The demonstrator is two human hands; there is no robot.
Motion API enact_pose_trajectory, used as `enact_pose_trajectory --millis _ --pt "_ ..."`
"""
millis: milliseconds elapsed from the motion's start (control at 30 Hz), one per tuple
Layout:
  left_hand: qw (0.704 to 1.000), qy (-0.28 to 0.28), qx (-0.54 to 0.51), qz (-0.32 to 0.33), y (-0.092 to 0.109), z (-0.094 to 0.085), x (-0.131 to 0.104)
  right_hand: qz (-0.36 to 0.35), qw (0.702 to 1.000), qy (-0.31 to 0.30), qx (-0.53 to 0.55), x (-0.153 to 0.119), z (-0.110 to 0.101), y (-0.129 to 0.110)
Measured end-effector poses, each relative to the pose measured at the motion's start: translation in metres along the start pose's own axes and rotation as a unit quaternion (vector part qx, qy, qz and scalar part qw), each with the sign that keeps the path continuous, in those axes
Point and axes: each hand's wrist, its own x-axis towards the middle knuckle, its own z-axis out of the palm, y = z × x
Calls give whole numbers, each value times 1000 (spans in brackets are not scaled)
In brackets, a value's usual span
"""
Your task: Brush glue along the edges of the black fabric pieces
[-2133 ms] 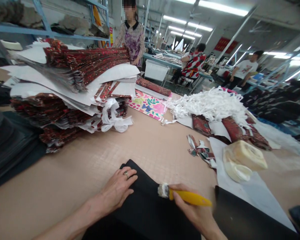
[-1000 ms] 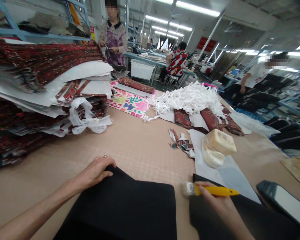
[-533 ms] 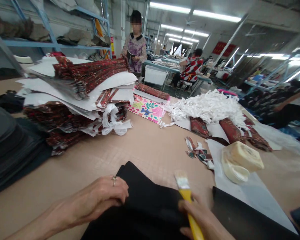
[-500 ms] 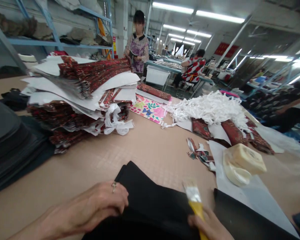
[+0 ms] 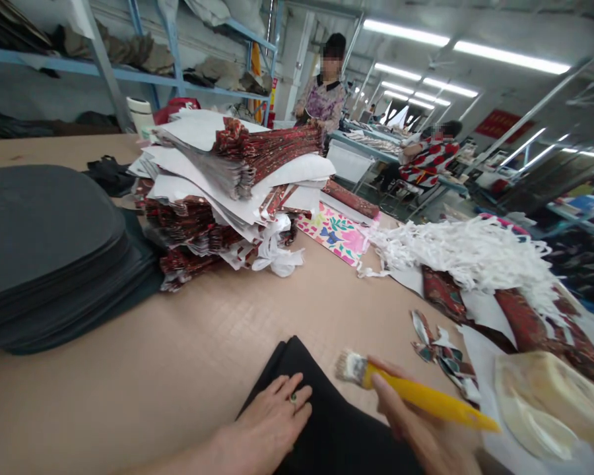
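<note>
My left hand [image 5: 276,417], with a ring on one finger, lies flat on a stack of black fabric pieces [image 5: 334,412] at the near edge of the table. Its fingers are stretched out and a little apart. My right hand [image 5: 408,422] grips a yellow-handled paintbrush [image 5: 426,394] just above the right part of the black fabric. The brush is held nearly level, its pale bristles pointing left, above the notch in the fabric's edge. The lower part of the black stack runs out of view.
Dark grey rounded panels [image 5: 49,231] are stacked at left. Behind stands a pile of red patterned fabric and white sheets [image 5: 237,191]. White strips [image 5: 465,254] lie at right, near fabric scraps [image 5: 445,356] and a cream-coloured tub [image 5: 549,402]. Two people are farther back.
My view has swung left. My left hand has gone from curled at the fabric's edge to flat on top. The paintbrush has turned from upright to nearly level, bristles left.
</note>
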Motion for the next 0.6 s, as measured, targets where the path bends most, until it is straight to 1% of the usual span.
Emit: enact_pose_trajectory --millis 67,100,200,267,333,400,467,600 --pt "999 -12 1 -33 -3 4 -1 -13 999 -33 34 29 28 -4" --pt "999 -16 -2 -39 -4 5 -2 -18 998 -47 46 40 42 -7" --pt "999 -14 -22 -20 -9 8 -1 -14 991 -101 82 67 78 -18" --pt "999 -8 -35 -12 -13 11 3 -14 988 -125 89 80 94 -24" --pt "999 -2 -42 -9 -16 12 6 -17 986 -134 99 90 102 -26" --pt "999 2 -45 -5 -17 11 8 -17 984 -135 111 95 104 -26" --pt "999 2 -42 -1 -17 8 9 -14 983 -135 121 96 104 -26" --pt "999 -20 -38 -10 -16 2 8 -9 978 -136 157 92 105 -28"
